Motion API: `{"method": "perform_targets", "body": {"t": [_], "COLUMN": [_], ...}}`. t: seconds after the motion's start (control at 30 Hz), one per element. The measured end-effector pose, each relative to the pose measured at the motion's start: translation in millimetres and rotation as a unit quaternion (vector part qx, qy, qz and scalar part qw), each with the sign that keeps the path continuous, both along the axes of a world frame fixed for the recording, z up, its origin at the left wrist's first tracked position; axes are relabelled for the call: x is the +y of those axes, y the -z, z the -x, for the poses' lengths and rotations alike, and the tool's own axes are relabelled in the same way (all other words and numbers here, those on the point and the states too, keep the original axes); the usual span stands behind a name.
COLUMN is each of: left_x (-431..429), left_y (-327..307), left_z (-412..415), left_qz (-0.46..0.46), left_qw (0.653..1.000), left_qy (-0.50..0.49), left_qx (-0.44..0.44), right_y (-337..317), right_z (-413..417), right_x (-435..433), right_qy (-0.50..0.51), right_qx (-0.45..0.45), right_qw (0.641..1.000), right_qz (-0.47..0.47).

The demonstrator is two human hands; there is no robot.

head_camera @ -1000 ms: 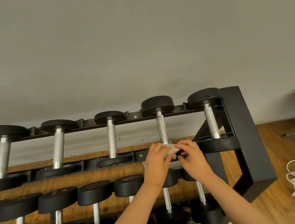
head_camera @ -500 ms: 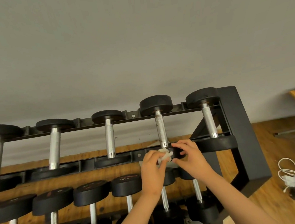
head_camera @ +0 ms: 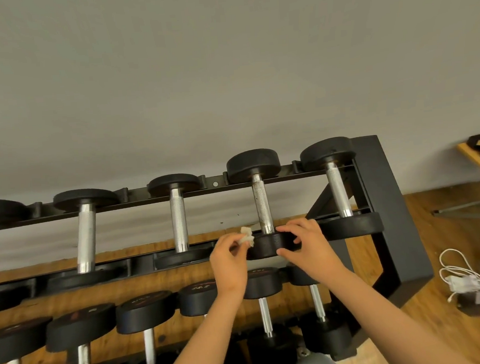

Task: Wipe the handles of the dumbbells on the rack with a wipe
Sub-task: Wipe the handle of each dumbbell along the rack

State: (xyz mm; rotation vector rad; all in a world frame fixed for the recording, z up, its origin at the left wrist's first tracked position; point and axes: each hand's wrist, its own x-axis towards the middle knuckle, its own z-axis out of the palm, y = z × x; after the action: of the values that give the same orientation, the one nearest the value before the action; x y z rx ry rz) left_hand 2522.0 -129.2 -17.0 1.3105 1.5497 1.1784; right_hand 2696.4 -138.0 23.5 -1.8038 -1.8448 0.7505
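The left grip [head_camera: 229, 258] pinches a small crumpled white wipe [head_camera: 247, 235] between thumb and fingertips, holding it just left of the lower end of a steel handle [head_camera: 262, 206] whose surface looks speckled and duller than its neighbours. That handle belongs to the dumbbell [head_camera: 262, 247] second from the right on the top rails of the black rack [head_camera: 383, 193]. The right grip [head_camera: 309, 244] is curled round the dumbbell's near black head, fingers over the top and thumb underneath. The wipe sits close to the handle; whether it touches cannot be told. A lower row of dumbbells [head_camera: 145, 310] lies below the forearms, and white cables [head_camera: 467, 280] lie on the wooden floor [head_camera: 434, 324] at right.
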Motion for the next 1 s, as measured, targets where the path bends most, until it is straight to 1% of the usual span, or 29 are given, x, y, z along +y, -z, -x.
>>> {"method": "perform_targets", "body": {"t": [0.1,0.2,0.37,0.53,0.73,0.87,1.0], "left_x": [-10.7,-29.8,-3.1,-13.7,8.6,-4.0,12.7], "left_y": [2.9,13.0,20.7,32.8,40.2,51.6,52.7], "left_z": [3.7,4.7,9.5,6.4,5.4,3.1,1.6], "left_qz": [0.011,0.027,0.070,0.094,0.101,0.135,0.149], "left_qw": [1.000,0.999,0.997,0.992,0.994,0.988,0.984], "left_qy": [0.007,0.022,-0.016,-0.034,-0.014,-0.016,-0.009], "left_qx": [-0.016,-0.018,-0.037,-0.071,-0.050,-0.069,-0.093], "right_y": [3.4,6.7,8.5,11.1,13.8,15.1,15.9], "right_z": [1.4,3.6,6.2,8.1,8.3,10.1,10.1], "right_x": [-1.4,-2.6,-3.3,-5.4,-5.0,-6.9,-7.3], "right_qy": [-0.006,0.008,0.016,0.028,0.034,0.042,0.046], "right_qx": [-0.019,-0.024,-0.035,-0.038,-0.044,-0.041,-0.049], "right_qw": [1.000,0.999,0.999,0.998,0.997,0.997,0.996], "right_qz": [-0.011,-0.021,-0.026,-0.040,-0.045,-0.055,-0.056]}}
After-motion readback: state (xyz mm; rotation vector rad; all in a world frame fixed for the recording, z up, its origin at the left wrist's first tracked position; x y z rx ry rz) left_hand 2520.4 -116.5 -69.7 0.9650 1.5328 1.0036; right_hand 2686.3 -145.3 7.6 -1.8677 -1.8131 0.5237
